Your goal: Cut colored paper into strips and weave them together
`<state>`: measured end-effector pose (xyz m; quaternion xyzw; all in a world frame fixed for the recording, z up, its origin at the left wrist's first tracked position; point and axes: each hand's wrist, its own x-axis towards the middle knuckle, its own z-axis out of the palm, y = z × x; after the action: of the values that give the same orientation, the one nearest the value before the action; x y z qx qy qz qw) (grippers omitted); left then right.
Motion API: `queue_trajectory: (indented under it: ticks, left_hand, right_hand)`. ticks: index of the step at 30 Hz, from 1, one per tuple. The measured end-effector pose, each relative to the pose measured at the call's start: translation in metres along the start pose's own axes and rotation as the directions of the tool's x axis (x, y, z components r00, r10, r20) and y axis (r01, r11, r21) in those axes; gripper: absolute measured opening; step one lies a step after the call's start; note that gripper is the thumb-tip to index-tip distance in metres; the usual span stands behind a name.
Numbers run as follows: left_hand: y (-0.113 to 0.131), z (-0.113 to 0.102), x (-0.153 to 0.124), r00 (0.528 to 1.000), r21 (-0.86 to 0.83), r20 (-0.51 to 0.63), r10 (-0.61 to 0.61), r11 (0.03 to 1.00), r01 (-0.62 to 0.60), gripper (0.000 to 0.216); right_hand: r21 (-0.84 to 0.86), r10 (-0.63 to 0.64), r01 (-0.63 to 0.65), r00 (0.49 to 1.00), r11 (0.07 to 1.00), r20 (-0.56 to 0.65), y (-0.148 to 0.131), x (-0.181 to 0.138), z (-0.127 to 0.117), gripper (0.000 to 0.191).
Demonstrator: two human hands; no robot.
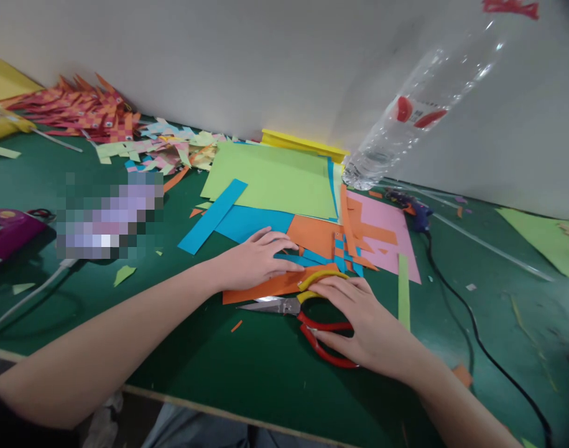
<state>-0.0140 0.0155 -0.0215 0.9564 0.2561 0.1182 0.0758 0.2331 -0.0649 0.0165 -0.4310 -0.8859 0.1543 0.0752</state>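
Note:
My right hand (pixel 365 326) is on a pair of scissors (pixel 291 305) with one yellow and one red handle loop. Its fingers curl at the yellow loop and the thumb lies at the red one. The blades point left, slightly apart, low over the green table. My left hand (pixel 265 256) reaches over the papers with its fingers apart. Under and beside it are an orange paper piece (pixel 270 288) and blue strips, partly hidden by the fingers. Just right of it lies a small blue-and-orange woven piece (pixel 342 252).
Light green sheets (pixel 272 177) lie behind the hands; a blue strip (pixel 212 216) is left, a pink sheet (pixel 389 233) right. A clear bottle (pixel 419 112) stands by the wall. A glue gun (pixel 419 214) trails a black cord. Woven orange-red pieces (pixel 86 112) are piled back left.

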Motion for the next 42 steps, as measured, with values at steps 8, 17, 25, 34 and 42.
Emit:
queue_trajectory:
  ticks: [8, 17, 25, 34, 42]
  left_hand:
    - [0.000, 0.000, 0.001, 1.000, 0.007, 0.005, 0.006, 1.000, -0.006, 0.044]
    - [0.001, -0.002, 0.000, 1.000, -0.014, 0.022, 0.004, 1.000, -0.004, 0.043]
    - [0.002, -0.003, 0.000, 1.000, -0.011, 0.024, -0.002, 1.000, 0.003, 0.041]
    - [0.002, -0.003, 0.000, 1.000, -0.007, 0.010, -0.005, 1.000, 0.005, 0.037]
    - [0.002, -0.001, 0.000, 1.000, -0.004, 0.009, -0.006, 1.000, 0.006, 0.036]
  right_hand:
    - [-0.015, -0.018, 0.018, 0.999, 1.000, 0.034, -0.002, -0.002, -0.002, 0.040]
    - [-0.044, -0.013, 0.014, 1.000, 0.999, 0.014, -0.014, 0.002, 0.007, 0.039]
    - [-0.064, -0.026, 0.027, 0.999, 0.998, 0.025, -0.020, 0.004, 0.011, 0.040]
    - [-0.071, -0.028, 0.030, 0.999, 0.997, 0.028, -0.020, 0.003, 0.012, 0.043]
    - [-0.113, -0.056, 0.058, 0.998, 0.992, 0.018, -0.026, 0.004, 0.014, 0.041]
